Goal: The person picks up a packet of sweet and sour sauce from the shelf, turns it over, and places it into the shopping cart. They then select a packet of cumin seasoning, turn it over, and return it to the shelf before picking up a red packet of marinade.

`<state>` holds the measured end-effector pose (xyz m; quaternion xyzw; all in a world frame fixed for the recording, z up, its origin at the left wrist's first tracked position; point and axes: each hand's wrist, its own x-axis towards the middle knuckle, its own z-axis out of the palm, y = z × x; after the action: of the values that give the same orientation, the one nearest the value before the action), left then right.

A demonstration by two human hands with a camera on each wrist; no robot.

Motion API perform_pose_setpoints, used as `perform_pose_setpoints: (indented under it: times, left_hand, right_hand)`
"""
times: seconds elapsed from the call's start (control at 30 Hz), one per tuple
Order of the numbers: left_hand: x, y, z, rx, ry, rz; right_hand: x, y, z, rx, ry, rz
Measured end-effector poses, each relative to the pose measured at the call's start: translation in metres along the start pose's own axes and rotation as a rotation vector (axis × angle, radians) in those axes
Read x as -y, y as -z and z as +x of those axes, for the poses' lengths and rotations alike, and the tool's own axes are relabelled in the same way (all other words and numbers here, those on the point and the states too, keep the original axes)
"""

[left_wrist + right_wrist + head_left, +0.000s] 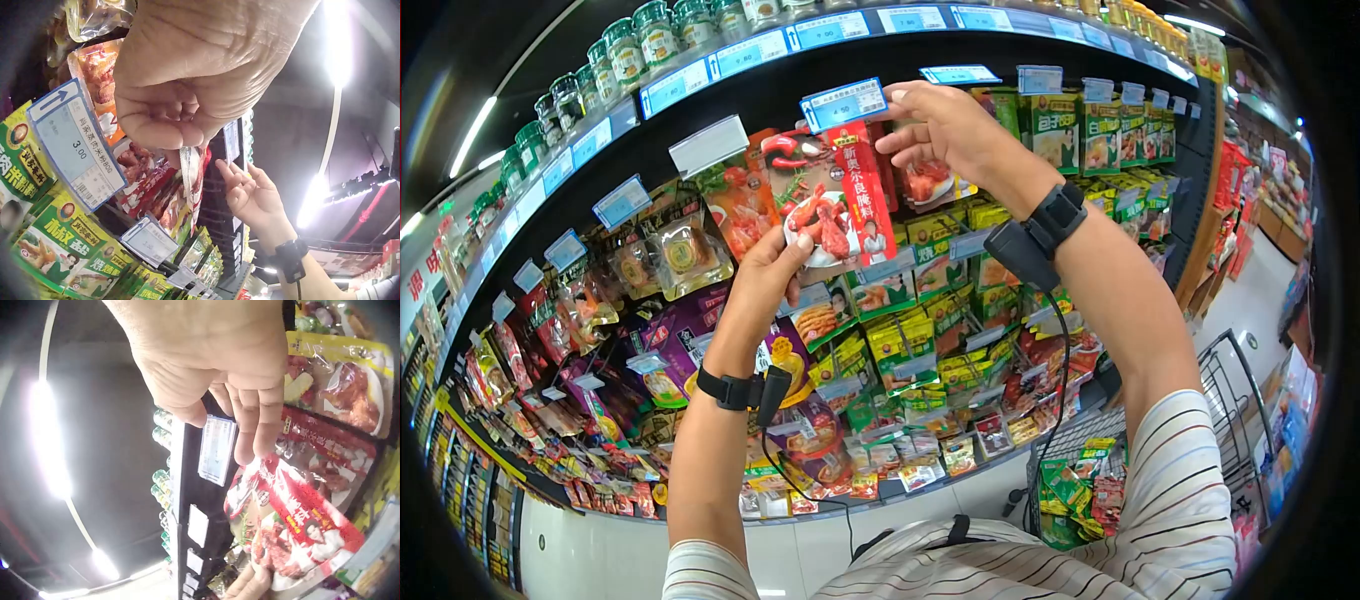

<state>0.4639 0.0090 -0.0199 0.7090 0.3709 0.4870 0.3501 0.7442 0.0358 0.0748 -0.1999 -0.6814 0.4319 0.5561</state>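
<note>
A red seasoning packet with pictured chicken [835, 205] hangs below a blue-edged price tag [845, 105] on the shelf front. My left hand [772, 268] pinches the packet's lower left corner between thumb and fingers; in the left wrist view that hand [200, 69] covers much of the packet. Near the packet's top right, my right hand [945, 125] is raised with its thumb and forefinger at the tag's right end. In the right wrist view the right hand's fingers [247, 419] hang loosely bent beside the tag [217, 450], above the red packet [294, 531].
Hanging green and yellow packets [1055, 135] fill the rack to the right and below, purple ones [665, 345] the lower left. Green-lidded jars [625, 50] line the shelf above. A wire cart [1235, 400] with packets stands at the lower right. Cables run from both wrists.
</note>
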Motion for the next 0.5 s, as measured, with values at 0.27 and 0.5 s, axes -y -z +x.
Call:
perform_pose_setpoints:
  times: [0.27, 0.5]
  left_hand:
    - [-0.007, -0.004, -0.001, 0.005, -0.012, 0.025]
    - [-0.006, -0.01, 0.008, 0.016, -0.01, 0.004]
  right_hand:
    - [0.0, -0.009, -0.004, 0.073, 0.054, 0.252]
    - [0.006, -0.006, -0.001, 0.073, 0.084, 0.265]
